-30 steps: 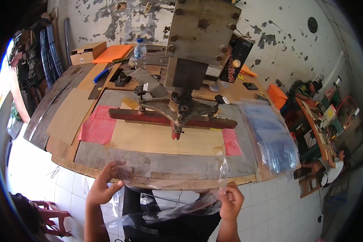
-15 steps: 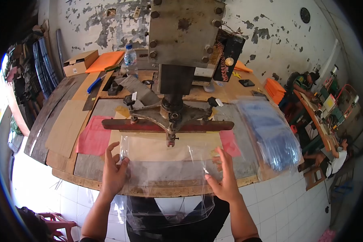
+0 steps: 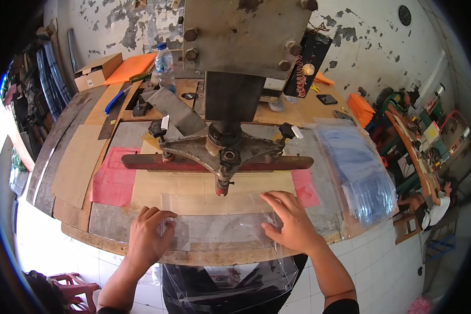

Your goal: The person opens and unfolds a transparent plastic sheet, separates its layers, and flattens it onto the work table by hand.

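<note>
Fingers of both the left hand (image 3: 149,234) and right hand (image 3: 294,224) curve around the side edges of a clear plastic sheet (image 3: 217,230), thumbs parted from forefingers; can't tell whether either grips. Sheet spread between them, far end over the tan board (image 3: 167,183), near end drooping past the table's rim (image 3: 209,257); judged partway, spread out but short of the red bar (image 3: 277,163), remainder unclear. Film's transparency blurs its outline and layers, board partly hidden beneath bar, press (image 3: 240,42) cut off above.
</note>
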{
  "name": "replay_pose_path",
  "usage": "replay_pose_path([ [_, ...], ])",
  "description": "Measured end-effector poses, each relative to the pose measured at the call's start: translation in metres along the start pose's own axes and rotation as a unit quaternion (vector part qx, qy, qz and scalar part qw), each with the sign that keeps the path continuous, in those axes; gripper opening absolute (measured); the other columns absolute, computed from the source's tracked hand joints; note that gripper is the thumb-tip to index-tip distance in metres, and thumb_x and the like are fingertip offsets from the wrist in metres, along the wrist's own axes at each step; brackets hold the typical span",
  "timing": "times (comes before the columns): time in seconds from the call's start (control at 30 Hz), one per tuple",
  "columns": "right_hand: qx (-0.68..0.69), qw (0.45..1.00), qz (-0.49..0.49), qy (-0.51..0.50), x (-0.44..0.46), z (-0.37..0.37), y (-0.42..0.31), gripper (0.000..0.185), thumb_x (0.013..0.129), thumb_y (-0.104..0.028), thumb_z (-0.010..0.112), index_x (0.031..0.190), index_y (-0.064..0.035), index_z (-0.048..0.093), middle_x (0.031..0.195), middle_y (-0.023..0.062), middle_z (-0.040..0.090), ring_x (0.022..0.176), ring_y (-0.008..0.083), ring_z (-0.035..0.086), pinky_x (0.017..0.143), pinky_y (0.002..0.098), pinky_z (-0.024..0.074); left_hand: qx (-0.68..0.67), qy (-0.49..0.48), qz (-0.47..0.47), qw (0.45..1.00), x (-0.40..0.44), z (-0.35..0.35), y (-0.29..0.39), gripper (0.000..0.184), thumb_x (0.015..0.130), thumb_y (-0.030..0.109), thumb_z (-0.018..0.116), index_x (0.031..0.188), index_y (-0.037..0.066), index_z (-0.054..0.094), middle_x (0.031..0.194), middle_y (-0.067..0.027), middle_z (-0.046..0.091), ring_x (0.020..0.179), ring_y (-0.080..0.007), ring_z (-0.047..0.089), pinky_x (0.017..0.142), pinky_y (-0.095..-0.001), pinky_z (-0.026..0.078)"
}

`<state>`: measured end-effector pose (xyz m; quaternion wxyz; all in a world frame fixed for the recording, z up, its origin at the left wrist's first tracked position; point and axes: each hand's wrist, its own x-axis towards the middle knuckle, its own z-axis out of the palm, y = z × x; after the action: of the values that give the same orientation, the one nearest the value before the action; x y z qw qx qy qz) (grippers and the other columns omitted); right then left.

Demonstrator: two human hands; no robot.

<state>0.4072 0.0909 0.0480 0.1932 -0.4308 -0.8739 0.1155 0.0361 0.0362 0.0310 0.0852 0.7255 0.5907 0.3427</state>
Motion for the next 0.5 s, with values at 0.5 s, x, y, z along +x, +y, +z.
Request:
replay_pose_path([
  [0.5, 0.037, 0.995, -0.022, -0.091, 0.003, -0.013, 0.019, 0.05, 0.09, -0.021, 0.085, 0.134, -0.0026, 0.067, 0.152, 0.0108, 0.059, 0.141, 0.0326, 0.058, 0.115, 0.045, 0.05, 0.045, -0.054, 0.013, 0.997, 0.011, -0.001, -0.018, 0.027, 0.08, 0.007, 0.081, 0.107, 0.011, 0.078, 0.101, -0.0098, 0.064, 0.097, -0.0315, 0.066, 0.083, -0.0455, 0.056],
])
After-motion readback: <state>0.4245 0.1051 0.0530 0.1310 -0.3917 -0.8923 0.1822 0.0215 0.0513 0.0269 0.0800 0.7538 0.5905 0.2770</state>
